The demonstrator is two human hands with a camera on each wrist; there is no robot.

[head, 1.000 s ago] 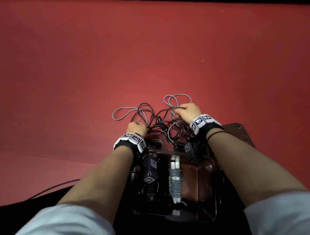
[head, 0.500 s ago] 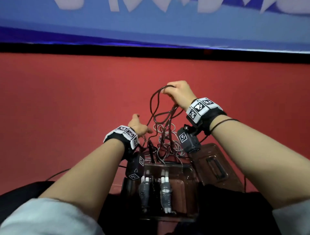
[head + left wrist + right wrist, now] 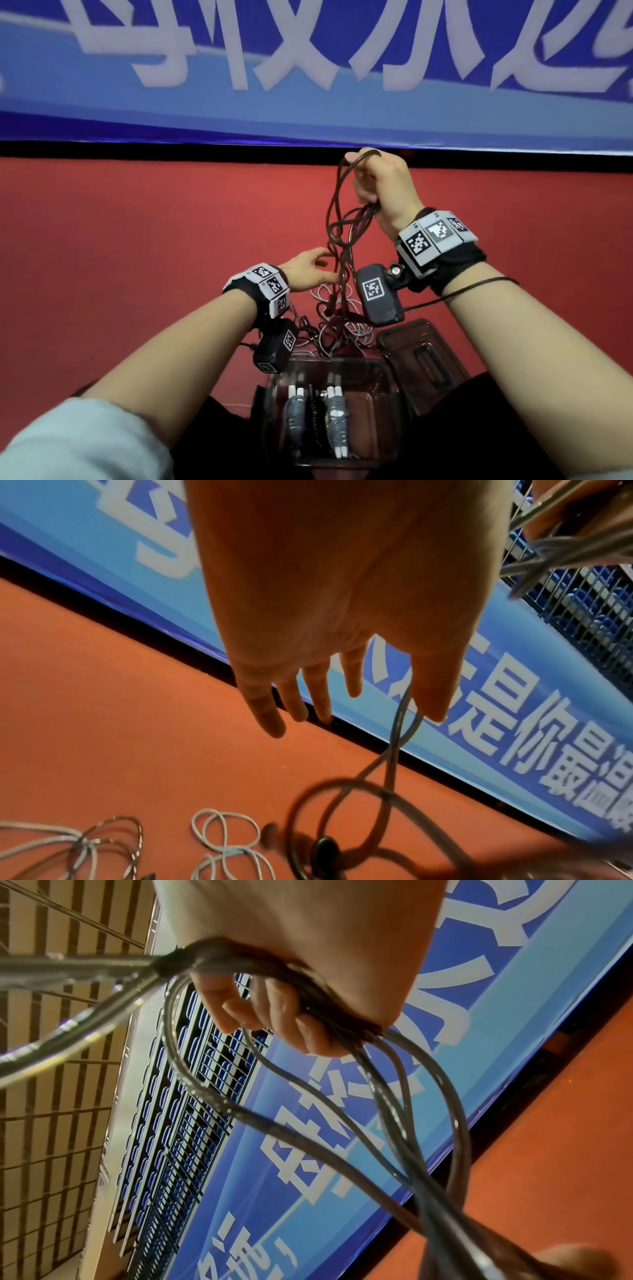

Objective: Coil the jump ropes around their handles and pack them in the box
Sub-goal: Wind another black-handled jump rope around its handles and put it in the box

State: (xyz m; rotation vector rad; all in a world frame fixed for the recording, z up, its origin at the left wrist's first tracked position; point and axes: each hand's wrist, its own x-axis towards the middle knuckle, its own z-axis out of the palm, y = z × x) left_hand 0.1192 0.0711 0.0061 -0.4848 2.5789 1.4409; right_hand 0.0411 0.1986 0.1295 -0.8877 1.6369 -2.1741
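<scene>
On the red floor [image 3: 137,274] lie tangled jump ropes [image 3: 337,325], a clear box [image 3: 390,394] and its lid [image 3: 404,346].

Right hand [image 3: 380,192] is raised at one o'clock, fingers [image 3: 274,1015] curled tight in a fist; left hand [image 3: 305,270], lower at eleven o'clock, reaches forward with fingers [image 3: 291,699] straight and spread.

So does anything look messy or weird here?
Yes. The dark rope the right hand grips hangs in twisted, knotted loops, and it runs down into a heap of tangled ropes on the red floor. Inside the clear box, two ropes already lie neatly coiled.
</scene>
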